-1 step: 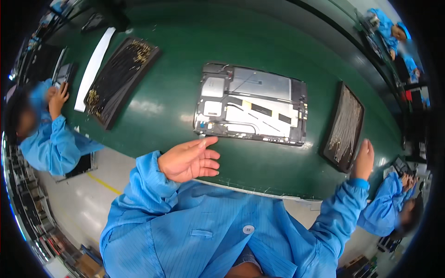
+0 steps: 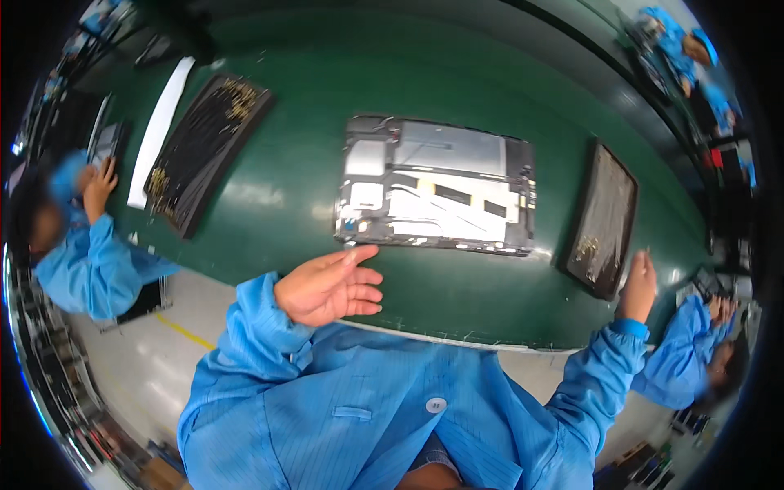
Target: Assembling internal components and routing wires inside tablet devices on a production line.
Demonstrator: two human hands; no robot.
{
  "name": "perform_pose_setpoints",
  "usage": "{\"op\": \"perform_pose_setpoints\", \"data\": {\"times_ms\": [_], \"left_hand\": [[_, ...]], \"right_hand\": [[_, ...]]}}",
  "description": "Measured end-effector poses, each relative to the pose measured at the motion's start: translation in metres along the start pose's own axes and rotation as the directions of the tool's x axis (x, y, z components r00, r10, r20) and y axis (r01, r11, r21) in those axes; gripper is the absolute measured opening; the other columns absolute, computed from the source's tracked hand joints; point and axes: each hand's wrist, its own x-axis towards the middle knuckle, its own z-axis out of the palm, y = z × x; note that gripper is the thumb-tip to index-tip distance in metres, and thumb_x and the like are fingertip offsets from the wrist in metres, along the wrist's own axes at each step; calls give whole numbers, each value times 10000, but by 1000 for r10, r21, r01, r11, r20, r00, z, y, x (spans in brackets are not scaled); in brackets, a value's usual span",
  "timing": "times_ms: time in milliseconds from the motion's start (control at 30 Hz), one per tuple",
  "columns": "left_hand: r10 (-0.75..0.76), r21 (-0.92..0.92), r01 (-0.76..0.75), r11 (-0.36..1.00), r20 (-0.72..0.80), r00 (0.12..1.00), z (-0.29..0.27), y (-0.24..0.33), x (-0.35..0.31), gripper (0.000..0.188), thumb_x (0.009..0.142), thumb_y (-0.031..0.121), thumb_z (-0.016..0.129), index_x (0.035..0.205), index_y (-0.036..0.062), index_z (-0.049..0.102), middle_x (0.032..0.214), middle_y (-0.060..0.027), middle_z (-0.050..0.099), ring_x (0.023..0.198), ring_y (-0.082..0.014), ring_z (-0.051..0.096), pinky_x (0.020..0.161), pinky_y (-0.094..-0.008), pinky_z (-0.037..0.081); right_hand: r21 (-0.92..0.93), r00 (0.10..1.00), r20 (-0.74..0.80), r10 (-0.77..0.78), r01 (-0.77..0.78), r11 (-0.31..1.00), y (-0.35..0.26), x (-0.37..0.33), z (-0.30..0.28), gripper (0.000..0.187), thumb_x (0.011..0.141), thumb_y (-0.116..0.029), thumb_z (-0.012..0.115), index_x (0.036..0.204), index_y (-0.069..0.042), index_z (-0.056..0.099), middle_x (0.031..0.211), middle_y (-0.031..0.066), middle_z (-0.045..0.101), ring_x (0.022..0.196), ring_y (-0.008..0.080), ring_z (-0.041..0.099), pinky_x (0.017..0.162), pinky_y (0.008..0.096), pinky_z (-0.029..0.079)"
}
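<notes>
An opened tablet (image 2: 441, 214) lies on the green table, its inner parts facing up: a dark frame, silver plates and a white battery area. Just off its front left edge is my left hand (image 2: 328, 287), palm partly up, fingers apart and holding nothing; the index finger is close to the edge, and contact is unclear. Beside the near right end of a dark tray (image 2: 572, 260) is my right hand (image 2: 638, 290), seen edge-on with fingers stretched out and nothing visible in it. Thin grey cables (image 2: 606, 208) with gold-coloured ends fill that tray.
A second dark tray (image 2: 214, 175) of black cables with gold-coloured ends sits at the left. Next to it lies a white strip (image 2: 160, 135). Co-workers in blue coats sit at the left (image 2: 82, 265) and right (image 2: 682, 351). The green table's (image 2: 457, 314) front edge runs before me.
The whole view has shifted slightly, so the table's things appear a little farther left. Both hands keep nearly the same pose; nothing has been taken up or let go.
</notes>
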Motion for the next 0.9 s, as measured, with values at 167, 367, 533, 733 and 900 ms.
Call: {"op": "perform_pose_setpoints", "data": {"times_ms": [167, 367, 533, 733, 900], "left_hand": [[-23, -8, 23, 1000, 22, 1000, -7, 1, -1, 376, 882, 308, 293, 1213, 132, 324, 1071, -125, 489, 944, -278, 501, 816, -419, 404], [25, 36, -28, 999, 74, 997, -11, 3, 3, 417, 881, 359, 232, 1232, 145, 306, 1112, -133, 473, 980, -301, 487, 825, -435, 402], [50, 37, -52, 998, 64, 997, -11, 3, 0, 447, 876, 383, 215, 1244, 139, 280, 1118, -149, 464, 986, -321, 482, 822, -456, 404], [8, 29, -9, 1000, 50, 999, -14, 7, 1, 478, 871, 409, 184, 1253, 133, 262, 1135, -164, 447, 988, -339, 477, 818, -474, 401], [17, 23, -18, 1000, 31, 999, -16, 6, 2, 500, 865, 432, 180, 1258, 131, 248, 1138, -179, 440, 985, -360, 473, 807, -490, 405]], "right_hand": [[-350, 983, 127, -132, 169, 922, -40, -60, 22, 399, 738, -361, 542, 907, 1, 566, 878, 193, 564, 838, 313, 538, 749, 368, 421], [-523, 996, 88, 1, 46, 851, -57, -64, 34, 216, 729, -243, 528, 838, -67, 589, 869, 124, 582, 774, 319, 539, 684, 403, 425], [-275, 996, 2, 92, -88, 957, -33, -61, 18, 276, 740, -225, 514, 971, -79, 549, 869, 157, 578, 790, 296, 552, 703, 351, 427], [117, 955, 79, 287, -295, 948, -10, -72, 2, 394, 756, -245, 537, 1062, -4, 482, 845, 94, 581, 720, 167, 542, 640, 271, 434], [523, 738, 322, 592, -660, 538, -6, -91, 1, 426, 760, -269, 556, 1092, -28, 444, 776, 13, 516, 582, 86, 432, 474, 205, 371]]}}
